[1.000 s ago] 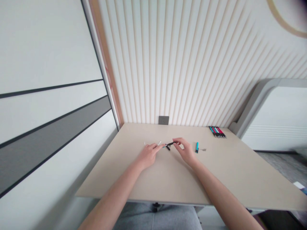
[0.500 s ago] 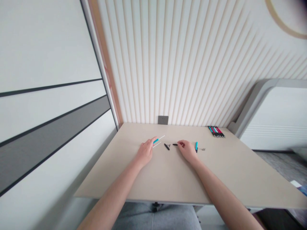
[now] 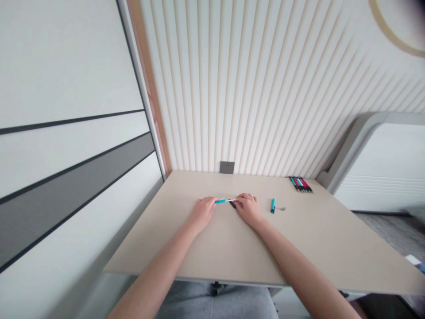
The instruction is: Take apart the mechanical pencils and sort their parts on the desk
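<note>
My left hand [image 3: 203,210] is closed around a blue pen barrel [image 3: 220,201], from which a thin white refill [image 3: 230,200] sticks out to the right. The fingers of my right hand [image 3: 248,207] are pinched at the far end of that refill. They seem to hold a small black pen part, mostly hidden by the fingers. Just below the refill a black pen piece [image 3: 233,204] lies on the table, partly covered by my right hand. Another thin white refill [image 3: 223,198] shows behind the barrel.
To the right lie a blue pen barrel with a black end [image 3: 272,206] and small metal parts [image 3: 282,208]. A row of several pens [image 3: 301,184] rests at the back right of the beige table [image 3: 232,248]. A dark wall socket [image 3: 227,167] sits behind the table.
My right hand has moved left from beside the black part to the tip of the refill. My left hand has turned the barrel nearly level, pointing at my right hand.
</note>
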{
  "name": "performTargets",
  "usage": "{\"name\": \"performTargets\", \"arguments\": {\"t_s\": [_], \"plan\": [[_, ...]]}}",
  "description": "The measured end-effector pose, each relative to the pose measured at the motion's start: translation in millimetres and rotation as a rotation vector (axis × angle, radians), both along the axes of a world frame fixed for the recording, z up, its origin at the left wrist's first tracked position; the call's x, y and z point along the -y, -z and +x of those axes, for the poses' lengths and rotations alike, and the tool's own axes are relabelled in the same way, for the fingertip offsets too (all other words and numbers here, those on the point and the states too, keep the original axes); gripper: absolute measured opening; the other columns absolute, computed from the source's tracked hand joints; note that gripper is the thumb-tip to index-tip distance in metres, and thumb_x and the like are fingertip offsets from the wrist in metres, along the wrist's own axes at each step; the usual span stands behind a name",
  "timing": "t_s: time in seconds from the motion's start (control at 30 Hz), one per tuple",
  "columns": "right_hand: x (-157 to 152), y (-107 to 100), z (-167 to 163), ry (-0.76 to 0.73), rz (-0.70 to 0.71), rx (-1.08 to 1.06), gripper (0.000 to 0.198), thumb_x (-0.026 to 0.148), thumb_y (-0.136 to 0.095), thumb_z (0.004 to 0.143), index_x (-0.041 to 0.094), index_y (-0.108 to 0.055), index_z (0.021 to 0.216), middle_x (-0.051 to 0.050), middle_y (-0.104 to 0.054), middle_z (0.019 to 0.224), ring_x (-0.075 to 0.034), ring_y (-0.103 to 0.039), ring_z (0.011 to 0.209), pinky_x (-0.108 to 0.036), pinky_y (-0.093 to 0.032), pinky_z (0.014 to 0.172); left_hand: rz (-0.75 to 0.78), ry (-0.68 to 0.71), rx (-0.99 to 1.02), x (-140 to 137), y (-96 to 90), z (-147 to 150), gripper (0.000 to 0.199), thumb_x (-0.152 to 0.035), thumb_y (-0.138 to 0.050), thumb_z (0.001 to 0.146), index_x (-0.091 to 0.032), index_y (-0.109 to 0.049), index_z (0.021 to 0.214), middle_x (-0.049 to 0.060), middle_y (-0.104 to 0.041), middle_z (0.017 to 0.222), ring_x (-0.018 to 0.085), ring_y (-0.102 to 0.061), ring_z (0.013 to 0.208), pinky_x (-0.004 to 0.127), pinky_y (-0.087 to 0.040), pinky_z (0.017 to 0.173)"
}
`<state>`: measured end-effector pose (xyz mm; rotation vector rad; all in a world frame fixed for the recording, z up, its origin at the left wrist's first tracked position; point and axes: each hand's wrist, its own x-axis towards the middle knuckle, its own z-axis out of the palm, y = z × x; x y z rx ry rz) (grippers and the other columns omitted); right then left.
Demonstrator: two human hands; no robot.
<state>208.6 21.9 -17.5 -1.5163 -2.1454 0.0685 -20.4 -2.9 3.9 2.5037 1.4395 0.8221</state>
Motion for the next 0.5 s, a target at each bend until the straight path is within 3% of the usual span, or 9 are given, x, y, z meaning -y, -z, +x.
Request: {"name": "performTargets", "arguments": {"t_s": [0.5], "plan": [[4.7,-0.3,9.8,-0.017,-0.066,-0.021,0.019,0.033,-0.054,0.091,0.025,-0.072,0.090,-0.005,-0.066,0.103,-0.021,-0.054,0.101,-0.035,-0.031,0.087,-0.019,-0.011,-0.037,1.0,-0.3,0.5,0.028,-0.014,-0.042,0.094,-0.024,-0.060,0.113,0.004,-0.066,0.109,0.019,-0.059,0.102,0.033,-0.042,0.089]]}}
